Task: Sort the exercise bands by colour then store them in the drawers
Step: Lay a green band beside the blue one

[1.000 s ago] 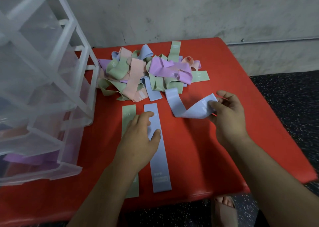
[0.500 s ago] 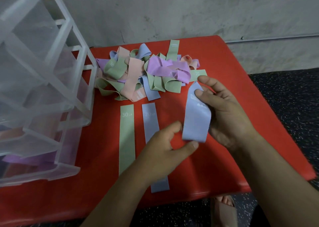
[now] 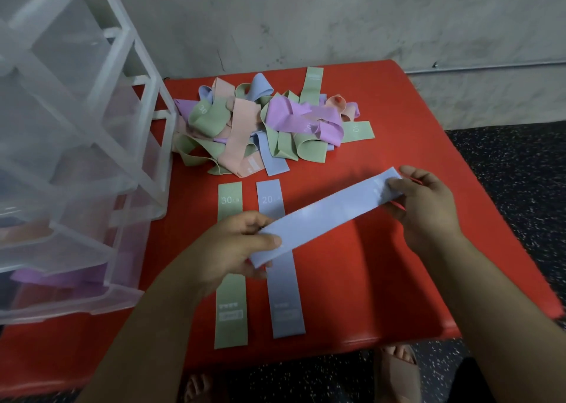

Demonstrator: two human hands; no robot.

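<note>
- Blue band [image 3: 324,218] stretched flat between both hands, held above red table [image 3: 382,280].
- Left hand [image 3: 232,246] pinches near end, thumb on top.
- Right hand [image 3: 425,206] fingers clamp far end.
- Laid-out blue strip [image 3: 284,298] and green strip [image 3: 231,307] lie below.

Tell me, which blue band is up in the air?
The blue band held straight between the left hand and right hand. The other flat blue band, marked 20, lies on the red table, and others sit tangled in the pile.
</note>
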